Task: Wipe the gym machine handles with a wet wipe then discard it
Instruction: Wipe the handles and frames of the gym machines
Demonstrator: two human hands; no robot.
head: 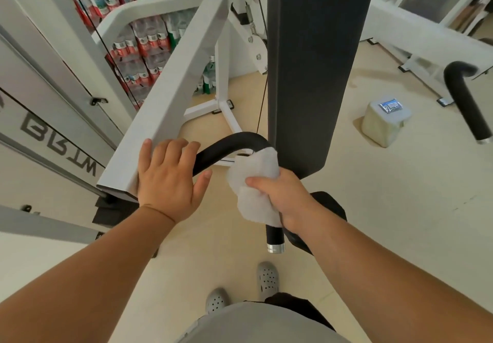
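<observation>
A black padded machine handle [226,147] curves from the white frame arm [165,97] down to a silver end cap near my feet. My right hand [285,198] grips a white wet wipe [253,182] wrapped around the lower straight part of that handle. My left hand [168,177] rests flat with spread fingers on the end of the white frame arm, its fingertips touching the handle's upper bend. A second black handle [466,99] hangs at the right, untouched.
A tall dark back pad [312,62] stands right behind the handle. A tub of wipes [384,123] sits on the beige floor to the right. Packs of bottled water [138,43] are stacked behind the frame at left. My grey clogs [266,278] are below.
</observation>
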